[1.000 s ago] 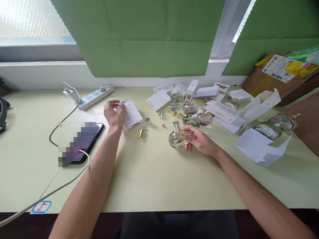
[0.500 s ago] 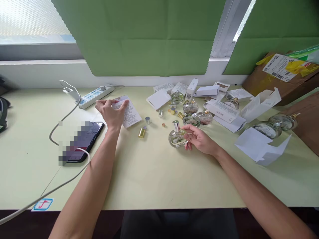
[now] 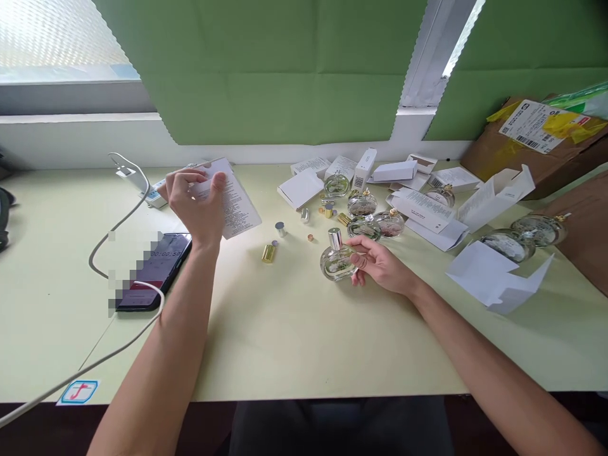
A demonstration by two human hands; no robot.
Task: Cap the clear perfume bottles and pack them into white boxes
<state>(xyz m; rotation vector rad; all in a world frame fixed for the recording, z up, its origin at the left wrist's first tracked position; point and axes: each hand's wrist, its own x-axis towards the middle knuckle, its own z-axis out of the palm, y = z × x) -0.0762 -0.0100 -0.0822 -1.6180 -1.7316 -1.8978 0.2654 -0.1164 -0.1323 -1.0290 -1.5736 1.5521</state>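
Note:
My left hand (image 3: pixel 198 206) grips a white printed box (image 3: pixel 239 206) by its upper part, with the thumb on the printed face; its far side is hidden behind the fingers. Standing on the table, a clear oval perfume bottle (image 3: pixel 335 263) with a silver cap (image 3: pixel 335 238) is held at its right side by my right hand (image 3: pixel 373 263). Between the hands lie a gold cap (image 3: pixel 268 254), a silver cap (image 3: pixel 280 229) and a small copper-coloured ring (image 3: pixel 310 237). Behind the held bottle are more perfume bottles, among them a greenish one (image 3: pixel 363 228) and a pinkish one (image 3: pixel 390 223).
Several white boxes (image 3: pixel 300 188) lie toward the back. Opened cartons (image 3: pixel 498 278) and more bottles (image 3: pixel 508 246) occupy the right. A brown cardboard box (image 3: pixel 522 139) stands at the far right. At left are a phone (image 3: pixel 156 272), a white cable (image 3: pixel 114 354) and a power strip (image 3: pixel 156 197).
My left hand has raised the white box off the table and moved it up and slightly left, covering much of the power strip. My right hand and its perfume bottle stay in place.

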